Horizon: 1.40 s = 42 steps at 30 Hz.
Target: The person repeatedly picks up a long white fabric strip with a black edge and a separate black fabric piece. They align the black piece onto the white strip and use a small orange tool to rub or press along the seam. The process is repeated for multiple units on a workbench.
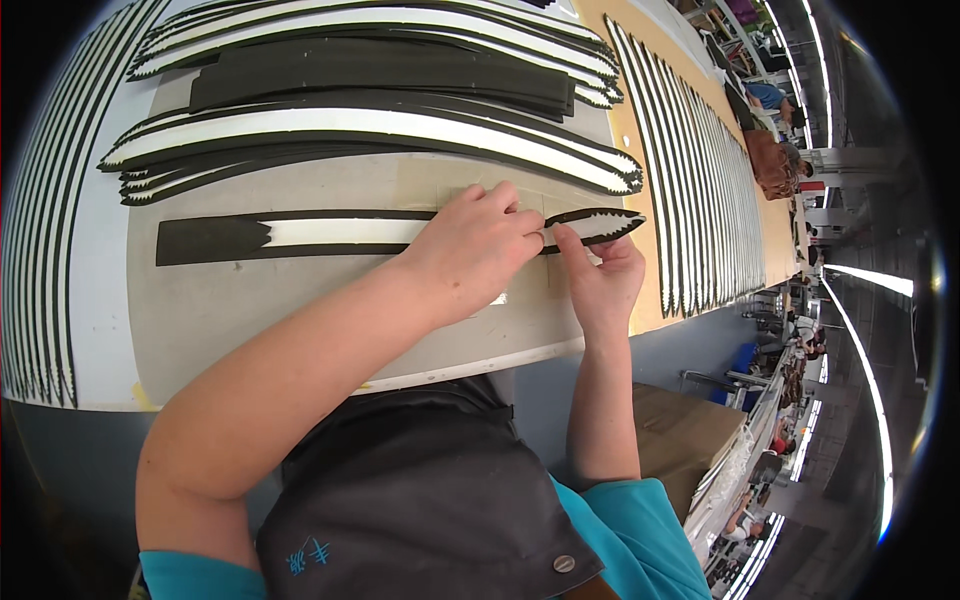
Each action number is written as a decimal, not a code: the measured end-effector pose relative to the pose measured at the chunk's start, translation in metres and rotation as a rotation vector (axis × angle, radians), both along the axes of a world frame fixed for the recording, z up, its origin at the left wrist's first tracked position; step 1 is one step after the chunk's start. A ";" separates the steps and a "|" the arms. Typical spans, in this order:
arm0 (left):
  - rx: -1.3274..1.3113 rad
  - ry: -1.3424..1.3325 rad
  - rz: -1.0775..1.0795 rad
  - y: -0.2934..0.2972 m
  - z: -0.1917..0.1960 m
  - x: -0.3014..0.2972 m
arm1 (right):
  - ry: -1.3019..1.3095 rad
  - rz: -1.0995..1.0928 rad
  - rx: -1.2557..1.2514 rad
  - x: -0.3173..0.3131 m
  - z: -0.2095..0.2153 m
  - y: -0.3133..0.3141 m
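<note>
A long black strip with a white middle band (340, 232) lies across the grey work surface in front of me. Its left end is plain black, and its right end narrows to a point with toothed, folded black edges. My left hand (475, 240) bends over the strip near its right part, fingertips pressed together at the edge. Close beside it, my right hand (605, 280) pinches the pointed end, thumb on top and fingers curled underneath. The fingertips of both hands nearly meet. Part of the strip is hidden under my left hand.
Beyond the strip lies a stack of similar black-and-white strips (370, 125), with plain black pieces (380, 72) and another stack (380, 18) behind. Rows of strips line the left (60, 200) and right (690, 170) sides. The table's front edge (480, 366) runs before my apron.
</note>
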<state>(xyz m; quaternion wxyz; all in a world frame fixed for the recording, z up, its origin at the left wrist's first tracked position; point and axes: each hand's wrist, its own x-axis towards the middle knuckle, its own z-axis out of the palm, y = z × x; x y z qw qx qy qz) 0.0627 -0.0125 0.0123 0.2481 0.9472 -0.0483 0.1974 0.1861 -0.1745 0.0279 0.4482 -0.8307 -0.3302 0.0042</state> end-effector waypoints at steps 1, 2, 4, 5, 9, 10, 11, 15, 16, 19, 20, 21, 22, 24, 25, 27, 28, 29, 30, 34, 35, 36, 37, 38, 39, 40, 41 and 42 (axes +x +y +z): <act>-0.003 0.011 -0.001 0.001 0.000 0.000 | 0.007 -0.015 -0.014 -0.002 0.002 0.001; -0.005 0.023 -0.003 0.001 -0.001 0.001 | 0.014 -0.031 -0.028 -0.003 0.003 0.002; -0.014 0.015 0.000 0.000 -0.002 0.001 | -0.001 -0.049 -0.056 -0.006 0.004 0.003; -0.018 0.012 0.002 0.000 -0.003 0.001 | -0.026 -0.047 -0.073 -0.005 0.003 0.002; -0.108 -0.038 -0.003 0.001 -0.008 0.005 | -0.147 -0.009 -0.094 -0.012 0.008 0.008; -0.141 -0.042 -0.007 0.001 -0.010 0.007 | -0.235 0.008 -0.137 -0.012 0.009 0.008; -0.175 -0.046 -0.011 0.001 -0.012 0.008 | -0.322 0.025 -0.180 -0.011 0.009 0.008; -0.405 -0.063 0.003 0.009 -0.014 0.010 | -0.489 0.055 -0.257 -0.021 0.015 0.017; -0.468 0.018 0.017 0.012 -0.009 0.010 | -0.500 0.047 -0.275 -0.022 0.015 0.016; -0.746 0.101 0.042 0.017 0.006 0.010 | -0.574 0.060 -0.305 -0.020 0.012 0.012; -0.854 0.103 0.049 0.015 0.009 0.011 | -0.591 0.071 -0.335 -0.020 0.011 0.012; -0.827 0.046 0.054 0.011 0.011 0.009 | -0.612 0.086 -0.363 -0.021 0.013 0.014; -0.803 0.048 0.062 0.009 0.010 0.010 | -0.633 0.100 -0.391 -0.022 0.015 0.015; -0.757 0.050 0.081 0.006 0.007 0.011 | -0.619 0.154 -0.359 -0.027 0.022 0.015; -0.769 0.080 0.099 0.006 0.007 0.012 | -0.613 0.183 -0.342 -0.029 0.024 0.015; -0.793 0.136 0.133 0.009 0.009 0.013 | -0.548 0.222 -0.392 -0.029 0.027 0.007; -0.794 0.157 0.108 0.010 0.011 0.013 | -0.517 0.241 -0.416 -0.028 0.028 0.003; -0.795 0.177 0.084 0.013 0.013 0.012 | -0.512 0.259 -0.427 -0.029 0.030 0.001; -0.795 0.200 0.063 0.016 0.013 0.010 | -0.503 0.278 -0.436 -0.030 0.031 -0.002; -0.639 0.129 0.033 0.026 0.009 0.003 | -0.513 0.335 -0.455 -0.029 0.031 -0.007; -0.601 0.141 0.046 0.028 0.009 -0.001 | -0.511 0.341 -0.451 -0.029 0.031 -0.008; -0.565 0.155 0.056 0.028 0.008 -0.004 | -0.508 0.346 -0.450 -0.028 0.030 -0.010; -0.549 0.147 0.064 0.028 0.006 -0.008 | -0.504 0.351 -0.448 -0.029 0.029 -0.011; -0.532 0.139 0.071 0.029 0.004 -0.012 | -0.506 0.356 -0.447 -0.029 0.028 -0.011; -0.516 0.126 0.078 0.029 0.004 -0.015 | -0.513 0.361 -0.445 -0.029 0.028 -0.011; -0.512 0.143 0.078 0.030 0.005 -0.017 | -0.519 0.365 -0.444 -0.029 0.028 -0.011; -0.509 0.161 0.077 0.031 0.007 -0.019 | -0.527 0.367 -0.452 -0.029 0.029 -0.012; -0.505 0.179 0.079 0.031 0.008 -0.021 | -0.534 0.371 -0.459 -0.030 0.029 -0.013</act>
